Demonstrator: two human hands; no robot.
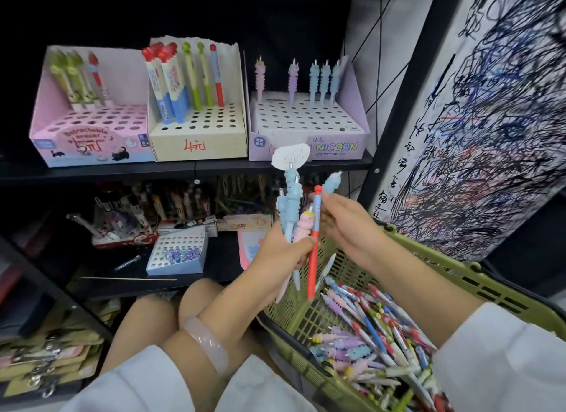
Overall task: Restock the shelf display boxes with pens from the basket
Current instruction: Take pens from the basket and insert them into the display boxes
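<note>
Pens (291, 224): light, stiff, bumpy-sleeved; my left hand (283, 252) grips a bunch mid-barrel above the basket (477, 284), my right hand (343, 220) apparently pinching the red one (314, 243).

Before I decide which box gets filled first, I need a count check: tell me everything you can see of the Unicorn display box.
The Unicorn display box is pale lilac cardboard, rightmost of three on the upper black shelf. Its white stepped top is punched with rows of round holes, nearly all empty. Five unicorn pens stand upright in the back row: one pink, one purple, three blue. The front panel reads UNICORN in coloured letters. Its left side meets the cream box. Neither hand touches it.
</note>
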